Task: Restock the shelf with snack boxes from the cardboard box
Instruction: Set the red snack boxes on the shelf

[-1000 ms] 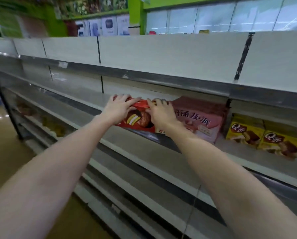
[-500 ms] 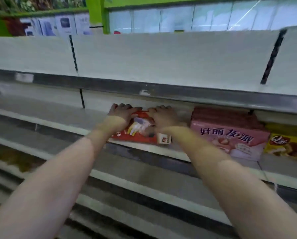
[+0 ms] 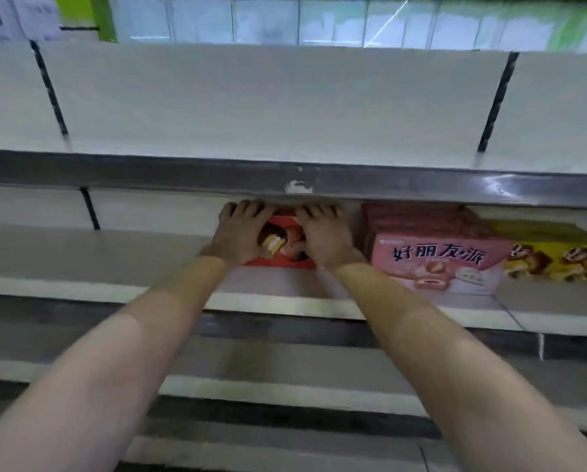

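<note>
On the shelf (image 3: 115, 253), under the next board's metal lip, a red box (image 3: 285, 247) stands at the back, both hands laid on its front. Left hand (image 3: 239, 235) and right hand (image 3: 322, 236) grasp it, fingers curled over its top edge, the tips in shadow. Just right of it, apart, stands a pink box (image 3: 435, 257), then a yellow box (image 3: 554, 257) touching that.
</note>
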The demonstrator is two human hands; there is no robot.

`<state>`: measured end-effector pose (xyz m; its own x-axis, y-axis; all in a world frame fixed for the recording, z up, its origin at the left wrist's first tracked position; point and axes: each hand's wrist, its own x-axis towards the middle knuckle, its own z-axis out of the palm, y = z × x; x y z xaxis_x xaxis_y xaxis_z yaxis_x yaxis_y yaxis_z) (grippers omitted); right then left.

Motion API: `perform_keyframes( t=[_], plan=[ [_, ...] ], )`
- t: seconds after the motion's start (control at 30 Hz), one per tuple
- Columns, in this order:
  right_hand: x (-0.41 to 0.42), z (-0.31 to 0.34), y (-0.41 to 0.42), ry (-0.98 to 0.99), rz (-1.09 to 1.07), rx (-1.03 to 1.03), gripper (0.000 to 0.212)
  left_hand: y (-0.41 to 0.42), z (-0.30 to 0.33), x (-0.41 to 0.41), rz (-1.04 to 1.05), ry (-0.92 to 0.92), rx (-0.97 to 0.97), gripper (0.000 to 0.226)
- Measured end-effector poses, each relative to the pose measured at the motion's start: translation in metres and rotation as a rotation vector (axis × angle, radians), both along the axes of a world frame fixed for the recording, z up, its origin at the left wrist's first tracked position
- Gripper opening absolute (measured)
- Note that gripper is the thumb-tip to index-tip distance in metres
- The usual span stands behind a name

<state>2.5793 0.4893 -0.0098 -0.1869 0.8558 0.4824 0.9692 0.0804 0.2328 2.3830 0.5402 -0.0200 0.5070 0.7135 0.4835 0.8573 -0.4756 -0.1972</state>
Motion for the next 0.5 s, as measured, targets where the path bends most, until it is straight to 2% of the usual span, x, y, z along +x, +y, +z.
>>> perform_keyframes(
  t=[0.07,0.23,0.33,0.5],
  plan=[
    [-0.002,-0.001,0.003,0.026,-0.063,-0.005,0.085,0.003,-0.004,0.007,0.013,-0.029,0.033,0.097],
    [-0.012,-0.021,0.009,0.093,-0.180,0.094,0.053,0.010,-0.008,0.025,0.074,-0.045,0.069,0.096],
    [-0.008,-0.030,0.014,0.046,-0.181,0.116,0.054,0.017,-0.013,0.032,0.090,-0.081,0.075,0.093],
    [-0.002,-0.031,0.032,0.103,-0.221,0.191,0.054,0.030,-0.013,0.043,0.110,-0.109,0.052,0.094]
  ],
)
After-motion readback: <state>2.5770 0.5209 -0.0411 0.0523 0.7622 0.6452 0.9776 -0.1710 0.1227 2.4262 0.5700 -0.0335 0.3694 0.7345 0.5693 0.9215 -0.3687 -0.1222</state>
